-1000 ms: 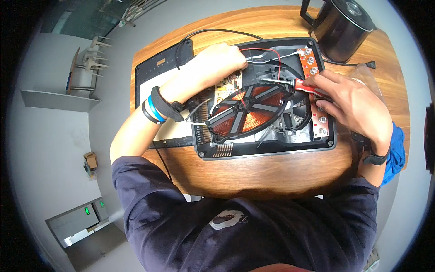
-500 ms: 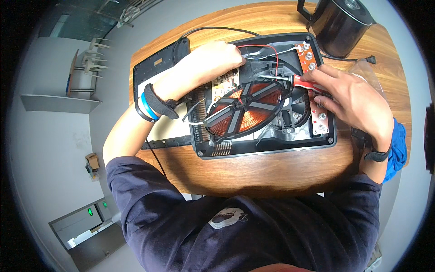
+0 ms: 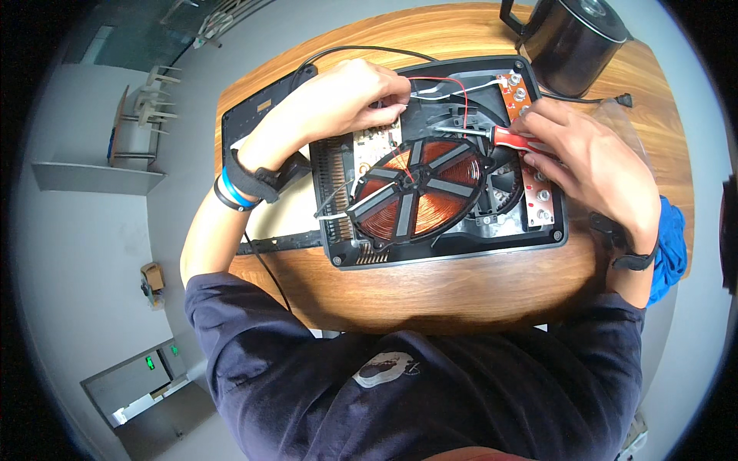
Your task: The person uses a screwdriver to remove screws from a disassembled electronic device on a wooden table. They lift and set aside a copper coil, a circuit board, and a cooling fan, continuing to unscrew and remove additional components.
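An opened induction cooker (image 3: pixel 461 253) lies before me, its black housing full of parts. My left hand (image 3: pixel 355 94) is over its far left part, thumb and fingers pinched together above the beige circuit board (image 3: pixel 375 146), by the red and white wires. Whatever sits between those fingertips is too small or hidden to name. My right hand (image 3: pixel 596 161) grips a screwdriver (image 3: pixel 509 139) by its red handle, the shaft pointing left above the far edge of the copper coil (image 3: pixel 432 219). The coil lies on the housing, partly covering a black fan (image 3: pixel 503 184). Beside my right fingers runs an orange button board (image 3: pixel 540 201).
Left of the housing lies the cooker's detached top panel (image 3: pixel 273 223), partly under my left forearm. A dark kettle (image 3: pixel 576 42) stands at the far right. A power plug (image 3: pixel 624 100), a clear plastic bag (image 3: pixel 626 127) and blue cloth (image 3: pixel 671 242) lie on the right.
My left hand has shifted slightly, and its thumb now shows. The coil has tipped to lie flatter and nearer me, uncovering more of the board. The screwdriver stays in my right hand.
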Motion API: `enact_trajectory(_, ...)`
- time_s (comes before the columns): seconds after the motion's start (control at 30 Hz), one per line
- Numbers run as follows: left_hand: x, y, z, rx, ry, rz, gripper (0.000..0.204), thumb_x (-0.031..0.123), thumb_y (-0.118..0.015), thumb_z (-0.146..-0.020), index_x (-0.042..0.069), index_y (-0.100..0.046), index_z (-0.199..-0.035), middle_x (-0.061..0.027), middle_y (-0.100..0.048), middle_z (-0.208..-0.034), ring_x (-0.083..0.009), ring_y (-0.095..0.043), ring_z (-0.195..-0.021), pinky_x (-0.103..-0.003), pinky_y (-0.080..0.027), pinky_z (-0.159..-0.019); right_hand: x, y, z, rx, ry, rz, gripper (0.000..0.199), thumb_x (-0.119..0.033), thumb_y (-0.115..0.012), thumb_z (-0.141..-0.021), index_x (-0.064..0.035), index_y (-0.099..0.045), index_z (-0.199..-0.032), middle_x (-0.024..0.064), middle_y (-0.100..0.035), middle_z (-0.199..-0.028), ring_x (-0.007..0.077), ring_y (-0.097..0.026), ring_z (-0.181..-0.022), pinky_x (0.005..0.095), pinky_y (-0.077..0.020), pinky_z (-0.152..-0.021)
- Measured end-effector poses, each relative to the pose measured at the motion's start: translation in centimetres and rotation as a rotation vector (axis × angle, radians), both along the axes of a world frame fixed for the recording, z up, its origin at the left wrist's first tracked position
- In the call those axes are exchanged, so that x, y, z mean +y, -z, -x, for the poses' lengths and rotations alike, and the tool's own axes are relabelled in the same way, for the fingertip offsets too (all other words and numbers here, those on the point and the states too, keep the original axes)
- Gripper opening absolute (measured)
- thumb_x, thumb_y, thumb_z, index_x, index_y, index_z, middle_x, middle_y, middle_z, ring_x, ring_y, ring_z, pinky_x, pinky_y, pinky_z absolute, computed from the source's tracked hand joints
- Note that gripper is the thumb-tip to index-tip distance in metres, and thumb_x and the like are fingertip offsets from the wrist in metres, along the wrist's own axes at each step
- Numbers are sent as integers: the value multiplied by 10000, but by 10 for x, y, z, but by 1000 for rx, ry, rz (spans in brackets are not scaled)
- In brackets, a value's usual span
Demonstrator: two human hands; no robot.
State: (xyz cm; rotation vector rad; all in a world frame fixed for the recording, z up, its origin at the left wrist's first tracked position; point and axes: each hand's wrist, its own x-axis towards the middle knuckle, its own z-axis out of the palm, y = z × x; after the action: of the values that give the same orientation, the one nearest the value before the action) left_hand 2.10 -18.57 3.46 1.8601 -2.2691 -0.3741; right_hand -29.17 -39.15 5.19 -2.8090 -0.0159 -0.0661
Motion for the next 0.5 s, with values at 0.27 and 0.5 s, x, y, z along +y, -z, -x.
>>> enact_trajectory(0.27, 12, -28, 53, 240, 10, 123, 167, 157, -844, -1030, 34, -799, -1134, -148, -815, -997, -336, -818, -925, -406, -655, -804, 23, 12, -24, -312, -126, -158, 275, -117, -801, -1037, -23, -689, -1269, 195, -776, -1139, 393, -773, -1101, 488, -618, -920)
enact_trajectory(0.5, 21, -26, 68, 182, 56, 277, 203, 136, -848, -1011, 36, -802, -1181, -149, -814, -1048, -359, -808, -952, -415, -655, -832, 34, 7, -45, -324, -180, -299, 155, -127, -783, -1051, -40, -662, -1096, 177, -731, -935, 410, -743, -921, 474, -577, -789)
